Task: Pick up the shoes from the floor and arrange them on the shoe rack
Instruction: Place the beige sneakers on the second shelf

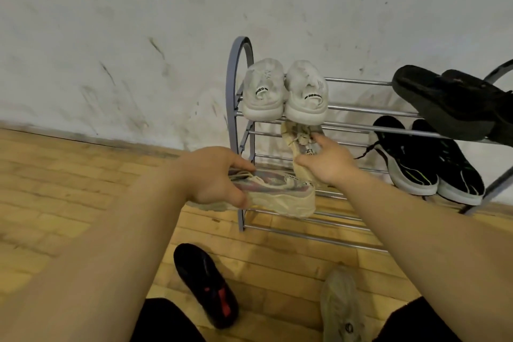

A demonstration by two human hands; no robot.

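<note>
by the rack (361, 107), left hand (213, 176) round cream sneaker (280, 193), right hand (329, 165) round "z1" sneaker (299, 137)

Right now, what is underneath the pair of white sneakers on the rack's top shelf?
A cream sneaker, gripped by the right hand, is just below the white sneakers. Their soles hide its far end; the hand covers part.

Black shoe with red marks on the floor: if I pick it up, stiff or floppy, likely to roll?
The black shoe probably keeps its shape: its upper looks rounded, not collapsed. It seems to sit sole-down on the wooden floor, so rolling is unlikely. Being low-cut, it is likely light.
</note>
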